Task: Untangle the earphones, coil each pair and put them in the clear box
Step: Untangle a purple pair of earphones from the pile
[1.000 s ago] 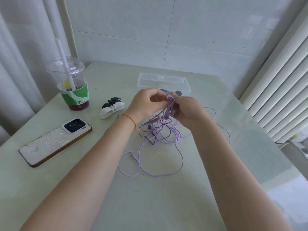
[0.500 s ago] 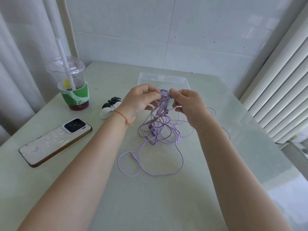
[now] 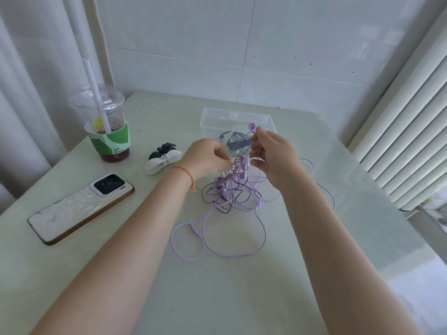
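While your right hand (image 3: 273, 155) pinches one purple earbud (image 3: 251, 127), pointing it toward 12 o'clock, your left hand (image 3: 208, 158) pinches the tangle.
Purple earphones (image 3: 232, 194) trail toward 6 o'clock, with the clear box (image 3: 235, 119) at 12.

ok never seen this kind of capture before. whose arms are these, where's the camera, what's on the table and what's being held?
There is no machine here: the arms belong to a person wearing a wide-angle camera on the head, looking forward and down. There is only this one view.

On the pale table lie a tangle of purple earphones, a clear box with some dark earphones already inside, a drink cup with a straw, a phone lying face down, and a black and white hair clip.

The left hand pinches cords at the top of the tangle. The right hand pinches a cord just below a purple earbud, lifting it.
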